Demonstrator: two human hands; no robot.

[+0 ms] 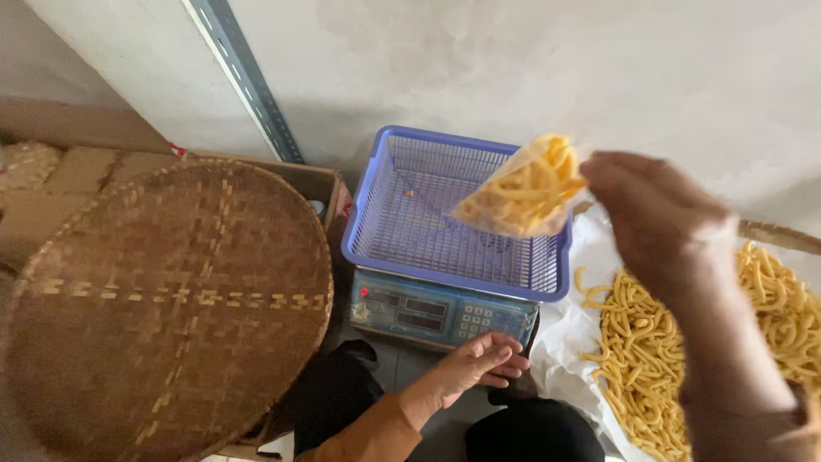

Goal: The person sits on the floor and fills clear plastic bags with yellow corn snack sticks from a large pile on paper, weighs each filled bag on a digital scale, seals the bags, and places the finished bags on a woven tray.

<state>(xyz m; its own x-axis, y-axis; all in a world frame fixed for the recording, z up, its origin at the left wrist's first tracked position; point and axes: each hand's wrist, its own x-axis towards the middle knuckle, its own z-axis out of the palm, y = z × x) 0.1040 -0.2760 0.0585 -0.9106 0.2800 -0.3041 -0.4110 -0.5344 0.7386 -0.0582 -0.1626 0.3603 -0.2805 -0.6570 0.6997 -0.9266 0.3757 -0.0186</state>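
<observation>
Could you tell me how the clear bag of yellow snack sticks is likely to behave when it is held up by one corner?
The clear bag probably hangs floppy, as the right hand pinches only its edge. Its thin film looks slippery, and the sticks probably snap easily.

Blue mesh basket, yellow snack sticks, brown checker-woven bamboo tray.

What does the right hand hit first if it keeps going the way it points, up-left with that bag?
Probably the purple basket on the scale. The right hand holds the clear bag of yellow sticks above the basket's right rim, so the bag would touch first. Depth is unclear.
</observation>
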